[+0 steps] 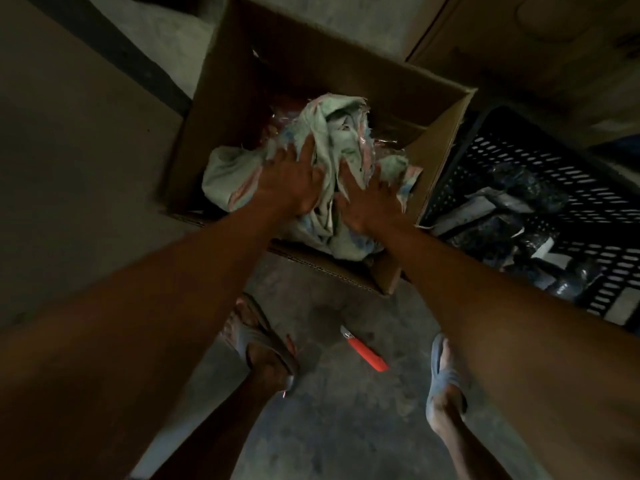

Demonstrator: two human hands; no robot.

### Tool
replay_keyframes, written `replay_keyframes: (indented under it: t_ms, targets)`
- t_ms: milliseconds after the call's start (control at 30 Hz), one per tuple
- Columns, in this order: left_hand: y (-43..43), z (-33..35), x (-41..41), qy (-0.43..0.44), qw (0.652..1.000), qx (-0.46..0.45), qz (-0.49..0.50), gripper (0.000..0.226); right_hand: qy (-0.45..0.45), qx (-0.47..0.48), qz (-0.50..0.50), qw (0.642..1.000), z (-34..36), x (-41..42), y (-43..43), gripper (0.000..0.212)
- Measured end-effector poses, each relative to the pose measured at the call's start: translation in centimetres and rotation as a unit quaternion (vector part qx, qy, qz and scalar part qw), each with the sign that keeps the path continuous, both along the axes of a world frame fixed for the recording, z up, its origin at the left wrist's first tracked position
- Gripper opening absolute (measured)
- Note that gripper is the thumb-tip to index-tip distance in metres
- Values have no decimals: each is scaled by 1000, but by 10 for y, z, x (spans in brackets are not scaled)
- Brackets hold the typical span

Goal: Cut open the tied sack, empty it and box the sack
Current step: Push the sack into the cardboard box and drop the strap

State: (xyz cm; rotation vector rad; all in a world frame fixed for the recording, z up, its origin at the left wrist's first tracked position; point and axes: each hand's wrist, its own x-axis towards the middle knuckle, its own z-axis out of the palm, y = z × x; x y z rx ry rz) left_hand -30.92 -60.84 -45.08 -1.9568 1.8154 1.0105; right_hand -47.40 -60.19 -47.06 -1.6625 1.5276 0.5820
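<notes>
Nearest, an orange utility knife (363, 348) is seen lying on the concrete floor (329, 427) between two sandalled feet, blade end toward the box; it is held by neither hand, probably set aside because the cutting is judged done. Beyond it, the crumpled pale sack (332, 133) is bunched in the open cardboard box (242, 81), part of it draped over the near rim. The left hand (291, 181) is laid flat on the sack with fingers spread wide, nothing gripped; the right hand (367, 202) is pressed just beside it, palm down, its fingertips partly lost in the folds, no pinch to be made out. The sack is apparently being pushed down so that its bulk sits below the rim; boxing is judged nearly finished. To the right, touching the box, a black slotted crate (519, 161) is seen holding dark wrapped bundles (502, 209), possibly the emptied contents.
</notes>
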Motion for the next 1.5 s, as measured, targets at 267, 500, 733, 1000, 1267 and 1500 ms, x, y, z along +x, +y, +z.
replay_keyframes:
  t_ms: [267, 500, 733, 1000, 1267, 1500]
  targets:
    - [51, 54, 10, -77, 992, -89, 37, 68, -106, -122, -39, 986, 80, 9, 36, 74]
    - [208, 169, -43, -39, 987, -67, 142, 68, -144, -112, 16, 983, 210, -54, 173, 72]
    - [384, 219, -142, -26, 962, 39, 268, 65, -82, -40, 214, 973, 258, -160, 289, 71]
    - [515, 253, -236, 16, 875, 65, 479, 59, -30, 19, 343, 939, 261, -231, 357, 74]
    - [572, 137, -247, 42, 854, 103, 507, 70, -24, -2, 362, 932, 146, -174, 388, 62]
    - [588, -67, -211, 22, 855, 111, 506, 86, 8, -12, 321, 947, -61, -131, 401, 66]
